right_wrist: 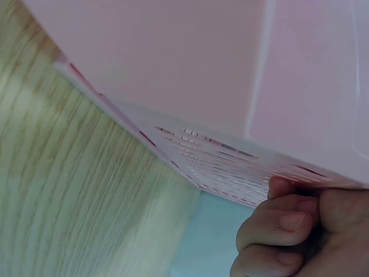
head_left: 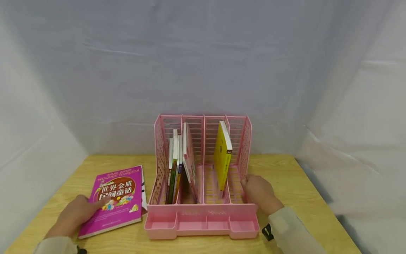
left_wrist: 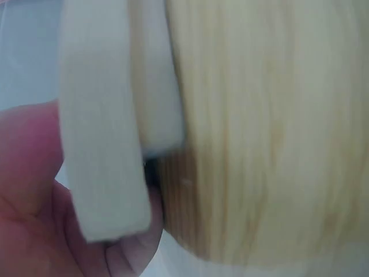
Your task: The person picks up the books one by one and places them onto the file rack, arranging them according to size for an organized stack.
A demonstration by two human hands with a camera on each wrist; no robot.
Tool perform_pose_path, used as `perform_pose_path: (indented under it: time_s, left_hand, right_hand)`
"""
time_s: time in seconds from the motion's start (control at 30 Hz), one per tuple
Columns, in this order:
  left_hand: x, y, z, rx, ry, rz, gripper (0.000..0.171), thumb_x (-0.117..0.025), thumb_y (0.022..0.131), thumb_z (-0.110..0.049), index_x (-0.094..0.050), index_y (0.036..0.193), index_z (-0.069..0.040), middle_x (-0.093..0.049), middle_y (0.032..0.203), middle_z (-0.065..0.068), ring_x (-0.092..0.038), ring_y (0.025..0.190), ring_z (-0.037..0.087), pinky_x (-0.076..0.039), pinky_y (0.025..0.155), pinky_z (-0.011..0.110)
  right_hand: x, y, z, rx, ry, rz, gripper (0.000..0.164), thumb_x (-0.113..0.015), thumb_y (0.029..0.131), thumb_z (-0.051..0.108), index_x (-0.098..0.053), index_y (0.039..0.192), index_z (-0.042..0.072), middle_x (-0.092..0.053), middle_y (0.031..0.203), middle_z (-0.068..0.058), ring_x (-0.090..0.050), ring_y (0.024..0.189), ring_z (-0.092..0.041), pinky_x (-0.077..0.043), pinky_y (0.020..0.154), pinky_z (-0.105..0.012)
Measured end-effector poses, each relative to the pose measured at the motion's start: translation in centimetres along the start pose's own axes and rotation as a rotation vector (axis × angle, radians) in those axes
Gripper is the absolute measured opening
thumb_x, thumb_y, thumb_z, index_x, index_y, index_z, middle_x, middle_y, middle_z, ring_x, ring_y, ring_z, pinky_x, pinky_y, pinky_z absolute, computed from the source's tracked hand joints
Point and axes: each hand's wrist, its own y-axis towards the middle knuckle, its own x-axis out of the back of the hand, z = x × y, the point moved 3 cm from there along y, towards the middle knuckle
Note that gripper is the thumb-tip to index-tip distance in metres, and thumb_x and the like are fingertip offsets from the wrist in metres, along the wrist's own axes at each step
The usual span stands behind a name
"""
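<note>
A purple paperback book [head_left: 118,216] with Chinese lettering lies at an angle on the left of the table, over another book [head_left: 144,192] whose edge shows. My left hand [head_left: 76,213] grips the purple book at its left edge, thumb on the cover and fingers curled beneath, as the left wrist view shows by the page block [left_wrist: 104,127]. At the right side of a pink desktop rack [head_left: 203,210], my right hand [head_left: 261,192] holds the front edge of its side wall. In the right wrist view that hand's fingers [right_wrist: 274,228] are curled against the perforated wall.
Several thin books [head_left: 173,169] stand in the rack's leftmost slot. A pink-covered book [head_left: 189,158] leans in the second slot, and a yellow book [head_left: 222,155] stands farther right. Small trays [head_left: 191,225] run along the rack's front. Pale sheeting [head_left: 203,70] surrounds the wooden table [head_left: 285,180].
</note>
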Motion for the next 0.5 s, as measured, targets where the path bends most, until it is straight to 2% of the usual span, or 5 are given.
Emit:
perform_pose_path:
  time_s: [0.2,0.37,0.5]
  left_hand:
    - [0.2,0.3,0.1,-0.007,-0.025,0.013,0.105,-0.054,0.089,-0.08,-0.045,0.114,0.021,-0.058,0.085,0.019,-0.059,0.074,0.026,-0.051,0.063,0.035]
    - [0.0,0.9,0.9,-0.011,-0.101,0.058,0.109,-0.057,0.091,-0.077,-0.033,0.127,0.023,-0.059,0.092,0.022,-0.062,0.076,0.026,-0.054,0.065,0.036]
    - [0.1,1.4,1.3,-0.038,-0.122,0.079,0.113,-0.054,0.093,-0.075,-0.023,0.135,0.026,-0.058,0.098,0.026,-0.063,0.079,0.026,-0.056,0.067,0.037]
  right_hand:
    - [0.0,-0.1,0.0,-0.005,-0.006,-0.002,0.038,-0.042,0.107,0.028,-0.058,0.076,0.014,-0.056,0.068,-0.004,-0.054,0.066,-0.022,-0.047,0.063,-0.039]
    - [-0.1,-0.2,-0.1,0.012,-0.003,-0.006,0.039,-0.041,0.108,0.029,-0.057,0.075,0.014,-0.055,0.067,-0.004,-0.053,0.064,-0.021,-0.046,0.062,-0.038]
    - [-0.3,-0.1,-0.1,0.012,-0.012,-0.016,0.039,-0.042,0.107,0.028,-0.056,0.074,0.014,-0.055,0.067,-0.004,-0.052,0.063,-0.022,-0.045,0.061,-0.038]
